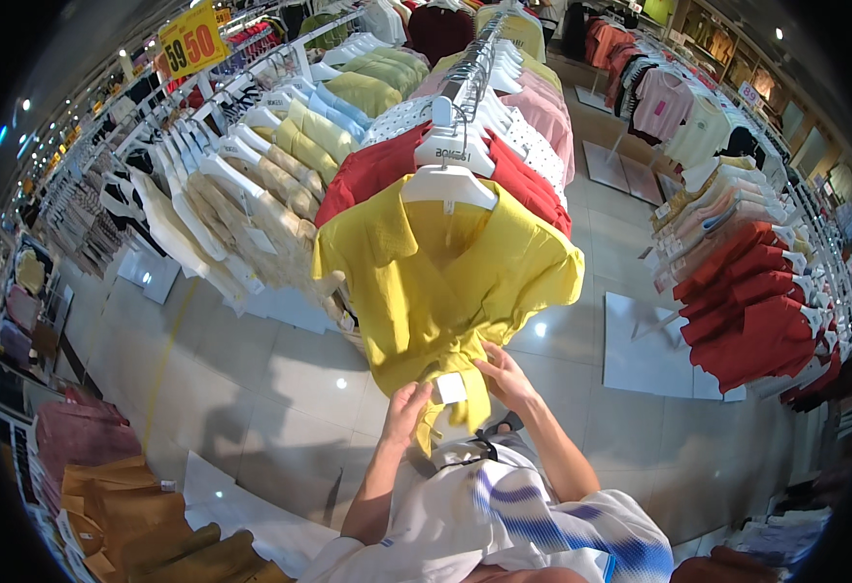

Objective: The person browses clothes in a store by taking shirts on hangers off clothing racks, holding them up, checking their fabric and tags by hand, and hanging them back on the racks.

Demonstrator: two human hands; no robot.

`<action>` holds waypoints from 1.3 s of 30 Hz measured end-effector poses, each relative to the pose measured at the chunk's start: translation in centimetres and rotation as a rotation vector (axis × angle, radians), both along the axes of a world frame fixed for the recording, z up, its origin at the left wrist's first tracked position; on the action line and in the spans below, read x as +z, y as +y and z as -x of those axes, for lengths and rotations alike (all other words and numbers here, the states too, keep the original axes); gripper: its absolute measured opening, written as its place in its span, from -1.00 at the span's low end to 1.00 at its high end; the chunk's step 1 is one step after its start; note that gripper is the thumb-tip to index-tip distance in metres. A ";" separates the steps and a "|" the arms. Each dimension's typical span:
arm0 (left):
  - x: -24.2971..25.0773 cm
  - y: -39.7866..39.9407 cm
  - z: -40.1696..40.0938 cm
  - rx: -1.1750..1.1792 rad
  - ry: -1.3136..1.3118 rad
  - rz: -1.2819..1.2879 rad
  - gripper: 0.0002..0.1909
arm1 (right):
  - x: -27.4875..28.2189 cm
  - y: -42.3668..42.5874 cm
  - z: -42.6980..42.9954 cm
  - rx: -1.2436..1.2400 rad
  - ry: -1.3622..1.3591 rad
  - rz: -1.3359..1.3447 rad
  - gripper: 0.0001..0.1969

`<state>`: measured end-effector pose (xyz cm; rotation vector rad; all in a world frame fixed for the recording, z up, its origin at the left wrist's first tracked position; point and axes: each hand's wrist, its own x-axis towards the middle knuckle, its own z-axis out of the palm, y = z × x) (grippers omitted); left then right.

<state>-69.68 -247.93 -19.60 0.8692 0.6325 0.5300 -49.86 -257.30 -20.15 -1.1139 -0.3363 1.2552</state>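
A yellow short-sleeved blouse [389,313] hangs in front of me on a white plastic hanger [449,185], at the near end of a garment rail. Its open collar faces me, and the fabric gathers into a tied knot at the waist. My left hand [404,414] grips the lower hem beside a white tag [450,388]. Whether its fingers also hold the tag is hard to tell. With thumb and fingers, my right hand [507,377] pinches the fabric by the knot. Yellow tie ends dangle between both hands.
Red blouses [371,175] hang right behind the yellow one. Beige garments [229,197] fill the rail to the left, and red tops [754,313] another to the right. Brown clothes [134,510] lie low at left. White base plates [644,342] rest on the tiled floor [309,408].
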 end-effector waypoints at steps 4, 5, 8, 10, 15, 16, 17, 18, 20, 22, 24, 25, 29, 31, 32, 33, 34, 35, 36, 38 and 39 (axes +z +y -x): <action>0.0 0.3 -0.9 -0.090 -0.014 -0.089 -0.62 | -2.4 -1.7 -0.4 -0.093 0.077 0.029 -0.71; 0.1 0.3 -1.1 -0.092 -0.015 -0.090 -0.62 | -2.4 -2.0 -0.7 -0.095 0.076 0.028 -0.71; 1.1 1.0 -1.3 -0.148 0.069 -0.363 -0.52 | -0.3 -2.1 -1.3 -0.197 0.063 0.069 -0.75; 0.9 1.6 -1.1 -0.191 0.095 -0.425 -0.51 | -0.2 -2.3 -2.0 -0.184 -0.038 0.053 -0.75; 1.6 2.3 -1.8 -0.362 0.097 -0.449 -0.48 | 0.6 -2.5 -3.0 -0.001 -0.864 0.413 -0.69; 1.3 2.2 -2.2 -0.358 0.073 -0.443 -0.47 | 1.1 -2.5 -2.4 -0.088 -1.006 0.343 -0.66; 1.0 1.9 -2.7 -0.352 0.067 -0.452 -0.47 | -0.3 -2.5 -2.1 -0.213 -1.113 0.194 -0.65; 0.7 1.7 -3.1 -0.314 0.038 -0.433 -0.47 | 0.5 -2.6 -1.2 -0.242 -1.332 0.179 -0.61; 1.6 1.8 -4.0 -0.250 0.068 -0.441 -0.50 | 2.9 -2.9 1.2 -0.139 -1.477 0.054 -0.50; -0.4 1.4 -4.9 -0.128 0.006 -0.418 -0.54 | 6.7 -2.7 5.0 0.091 -1.339 -0.101 -0.37; -0.5 0.9 -5.4 -0.041 0.029 -0.484 -0.62 | 7.5 -2.4 6.5 0.140 -1.346 -0.121 -0.29; 0.0 0.8 -5.6 -0.048 0.026 -0.484 -0.62 | 6.0 -2.3 6.2 0.134 -1.347 -0.115 -0.29; 1.9 0.7 -5.9 -0.125 0.199 -0.697 -0.54 | 2.6 -1.7 5.9 -0.093 -1.240 0.055 -0.42; 2.0 0.8 -5.5 -0.178 0.198 -0.723 -0.51 | 2.2 -1.4 5.5 -0.166 -1.356 0.056 -0.58; 1.7 1.0 -5.5 -0.175 0.190 -0.724 -0.48 | 2.2 -1.6 5.0 -0.186 -1.348 0.053 -0.75; 2.1 1.2 -5.3 -0.175 0.190 -0.723 -0.48 | 2.5 -1.7 4.6 -0.194 -1.322 0.032 -0.83; 2.8 1.6 -5.1 -0.222 0.187 -0.673 -0.48 | 2.8 -1.8 3.9 -0.199 -1.399 -0.031 -0.83; 3.2 1.9 -4.8 -0.268 0.184 -0.621 -0.47 | 3.1 -2.0 3.5 -0.203 -1.477 -0.095 -0.84; 3.3 2.3 -4.4 -0.297 0.246 -0.640 -0.51 | 3.5 -2.0 3.4 -0.199 -1.478 -0.100 -0.84; 2.0 2.8 -4.5 -0.269 0.226 -0.665 -0.53 | 4.4 -2.1 3.5 -0.196 -1.461 -0.152 -0.86; 1.5 3.0 -4.4 -0.251 0.206 -0.691 -0.53 | 4.7 -2.1 3.6 -0.192 -1.461 -0.156 -0.86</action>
